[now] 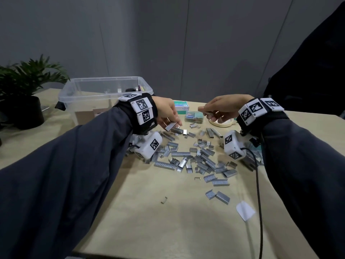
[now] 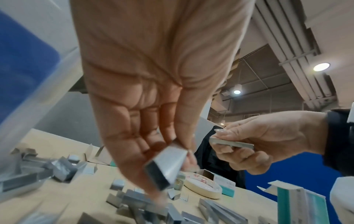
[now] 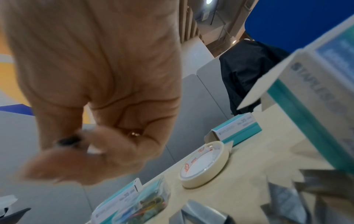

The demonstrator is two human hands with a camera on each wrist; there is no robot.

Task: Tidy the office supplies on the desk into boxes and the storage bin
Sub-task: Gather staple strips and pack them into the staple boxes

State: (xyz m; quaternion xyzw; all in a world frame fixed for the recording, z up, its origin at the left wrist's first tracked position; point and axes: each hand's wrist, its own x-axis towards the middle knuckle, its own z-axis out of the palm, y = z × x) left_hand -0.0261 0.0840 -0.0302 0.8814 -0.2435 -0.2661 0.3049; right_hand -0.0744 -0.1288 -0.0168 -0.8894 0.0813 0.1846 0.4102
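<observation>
Print I can read on my desk

The teal-and-white staple box (image 3: 237, 128) behind my tape roll (image 3: 205, 163) shows "35" on its long side; a second staple box (image 3: 118, 201) by my paper-clip case shows "35" too. The nearest box (image 3: 314, 84) reads "STAPLES". The roll's red print is illegible.

Beige desk (image 1: 149, 221), scattered staple strips (image 1: 201, 159), tape roll (image 1: 222, 123), storage bin (image 1: 104, 90)

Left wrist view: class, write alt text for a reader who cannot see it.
The left hand pinches a short block of staples above loose staple strips on the desk. Opposite, the right hand holds a longer staple strip; a roll of tape lies between them.
</observation>
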